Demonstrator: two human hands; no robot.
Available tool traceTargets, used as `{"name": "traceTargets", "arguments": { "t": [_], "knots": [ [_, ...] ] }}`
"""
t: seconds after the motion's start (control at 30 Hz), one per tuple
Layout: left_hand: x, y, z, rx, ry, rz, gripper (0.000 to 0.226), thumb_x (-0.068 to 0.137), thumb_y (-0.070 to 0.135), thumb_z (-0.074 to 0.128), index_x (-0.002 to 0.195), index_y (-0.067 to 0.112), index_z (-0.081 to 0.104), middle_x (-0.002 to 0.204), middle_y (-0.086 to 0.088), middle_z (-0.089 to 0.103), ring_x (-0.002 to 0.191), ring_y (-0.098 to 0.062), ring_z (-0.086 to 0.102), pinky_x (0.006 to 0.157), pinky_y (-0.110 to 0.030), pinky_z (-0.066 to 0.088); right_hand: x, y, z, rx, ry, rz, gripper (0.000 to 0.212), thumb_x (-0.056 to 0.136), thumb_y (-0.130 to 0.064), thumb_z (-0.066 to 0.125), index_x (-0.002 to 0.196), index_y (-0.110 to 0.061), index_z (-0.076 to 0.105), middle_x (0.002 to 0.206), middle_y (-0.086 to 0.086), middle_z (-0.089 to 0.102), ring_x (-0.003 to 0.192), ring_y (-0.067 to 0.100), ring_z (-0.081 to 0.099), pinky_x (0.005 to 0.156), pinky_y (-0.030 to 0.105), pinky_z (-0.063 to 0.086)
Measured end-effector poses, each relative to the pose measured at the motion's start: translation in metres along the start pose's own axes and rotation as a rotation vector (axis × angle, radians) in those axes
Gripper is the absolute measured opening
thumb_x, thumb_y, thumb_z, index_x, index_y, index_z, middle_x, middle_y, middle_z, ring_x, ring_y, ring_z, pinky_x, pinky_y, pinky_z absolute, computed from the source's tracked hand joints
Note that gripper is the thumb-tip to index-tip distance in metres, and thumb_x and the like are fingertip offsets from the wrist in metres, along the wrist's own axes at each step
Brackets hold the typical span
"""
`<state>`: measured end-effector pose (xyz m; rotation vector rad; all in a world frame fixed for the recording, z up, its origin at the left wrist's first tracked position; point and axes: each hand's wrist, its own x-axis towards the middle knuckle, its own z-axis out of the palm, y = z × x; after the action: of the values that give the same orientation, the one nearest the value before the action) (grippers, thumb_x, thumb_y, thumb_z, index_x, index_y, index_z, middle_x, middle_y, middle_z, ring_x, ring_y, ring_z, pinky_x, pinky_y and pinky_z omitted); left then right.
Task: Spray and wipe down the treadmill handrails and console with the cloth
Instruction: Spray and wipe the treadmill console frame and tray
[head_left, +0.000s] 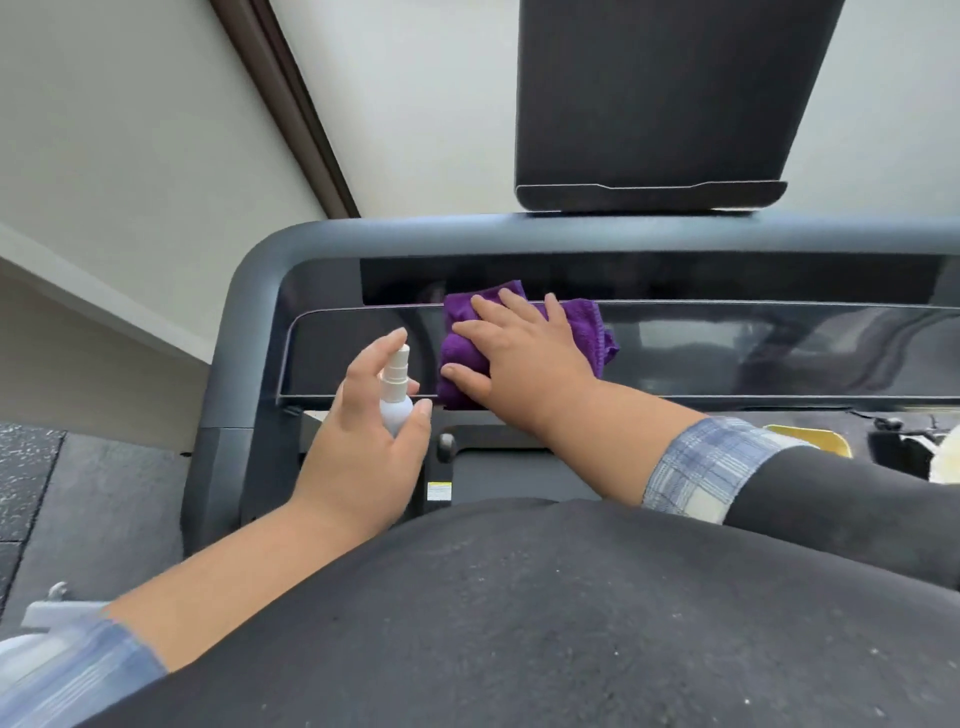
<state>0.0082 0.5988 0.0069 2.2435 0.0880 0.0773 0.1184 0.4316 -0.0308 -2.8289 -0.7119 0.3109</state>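
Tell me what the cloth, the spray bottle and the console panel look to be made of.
Cloth: purple, soft and fuzzy with a stitched hem, likely microfibre.
Bottle: white, smooth and slightly translucent, apparently plastic.
Panel: dark, glossy and mirror-like, showing reflections; glass or polished plastic, cannot tell which.

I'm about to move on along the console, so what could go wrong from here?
1. The left hand holds the bottle with a finger on its nozzle, aimed near the glossy panel; a stray spray might hit the right hand.
2. The cloth is bunched under flat fingers, so it may slip or smear.
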Motion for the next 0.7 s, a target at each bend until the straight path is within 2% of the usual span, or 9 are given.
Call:
{"name": "traceTargets", "arguments": {
  "t": [0.07,0.1,0.23,0.33,0.47,0.5,0.6,0.63,0.7],
  "knots": [
    [0.005,0.006,0.013,-0.025,-0.047,0.028,0.077,0.092,0.017,0.061,0.127,0.071,0.018,0.113,0.004,0.055,0.085,0.001,0.06,0.076,-0.008,0.041,-0.017,0.027,-0.003,0.045,0.033,0.081,0.06,0.088,-0.074,0.042,0.14,-0.044,0.048,0.16,0.0,0.03,0.15,0.026,0.018,0.122,0.052,0.008],
    [0.008,0.01,0.02,-0.034,-0.064,0.047,0.077,0.092,0.016,0.062,0.128,0.07,0.019,0.112,0.004,0.055,0.087,0.003,0.059,0.076,-0.006,0.04,-0.028,0.043,-0.006,0.058,0.054,0.13,0.06,0.086,-0.075,0.045,0.139,-0.045,0.05,0.16,0.001,0.032,0.149,0.026,0.019,0.122,0.051,0.009],
    [0.018,0.026,0.043,-0.066,-0.121,0.114,0.08,0.091,0.016,0.064,0.128,0.07,0.019,0.107,0.009,0.055,0.092,0.0,0.057,0.08,-0.018,0.042,-0.067,0.108,-0.02,0.046,0.053,0.33,0.063,0.084,-0.077,0.043,0.14,-0.049,0.045,0.161,-0.005,0.029,0.152,0.023,0.012,0.121,0.057,0.004],
    [0.025,0.039,0.06,-0.069,-0.161,0.152,0.081,0.09,0.015,0.064,0.128,0.071,0.019,0.104,0.011,0.056,0.093,-0.005,0.058,0.08,-0.019,0.043,-0.082,0.132,-0.026,0.02,0.022,0.375,0.067,0.084,-0.078,0.039,0.144,-0.048,0.039,0.163,-0.005,0.026,0.152,0.024,0.01,0.12,0.06,0.005],
    [0.03,0.056,0.08,-0.061,-0.177,0.193,0.082,0.09,0.013,0.065,0.129,0.07,0.02,0.107,0.012,0.056,0.092,-0.001,0.058,0.077,-0.006,0.041,-0.075,0.12,-0.024,-0.02,0.007,0.292,0.068,0.086,-0.076,0.037,0.147,-0.045,0.037,0.164,0.003,0.024,0.151,0.03,0.013,0.12,0.056,0.011],
    [0.03,0.061,0.085,-0.061,-0.187,0.193,0.082,0.09,0.013,0.066,0.13,0.068,0.021,0.108,0.011,0.056,0.09,-0.003,0.059,0.079,-0.009,0.043,-0.07,0.113,-0.023,-0.022,-0.011,0.241,0.069,0.087,-0.076,0.035,0.148,-0.045,0.035,0.164,0.004,0.022,0.151,0.03,0.012,0.12,0.057,0.011],
    [0.03,0.072,0.1,-0.085,-0.236,0.181,0.074,0.09,0.015,0.065,0.137,0.057,0.026,0.11,0.005,0.06,0.092,-0.014,0.064,0.085,-0.03,0.053,-0.06,0.1,-0.021,-0.016,-0.097,0.054,0.07,0.088,-0.069,0.027,0.152,-0.041,0.028,0.166,0.005,0.014,0.153,0.031,0.006,0.121,0.056,0.008],
    [0.03,0.075,0.105,-0.085,-0.257,0.186,0.071,0.089,0.017,0.064,0.139,0.054,0.027,0.111,0.005,0.06,0.094,-0.014,0.065,0.086,-0.033,0.054,-0.058,0.101,-0.021,-0.015,-0.12,0.013,0.07,0.088,-0.065,0.026,0.153,-0.039,0.026,0.167,0.005,0.012,0.153,0.03,0.004,0.121,0.055,0.007],
    [0.031,0.084,0.116,-0.087,-0.304,0.201,0.07,0.086,0.019,0.063,0.139,0.05,0.029,0.114,0.009,0.057,0.095,-0.009,0.064,0.087,-0.031,0.053,-0.059,0.113,-0.024,-0.007,-0.123,-0.034,0.067,0.091,-0.06,0.031,0.155,-0.039,0.026,0.167,0.003,0.012,0.153,0.027,0.004,0.123,0.052,0.007]
  ]
}}
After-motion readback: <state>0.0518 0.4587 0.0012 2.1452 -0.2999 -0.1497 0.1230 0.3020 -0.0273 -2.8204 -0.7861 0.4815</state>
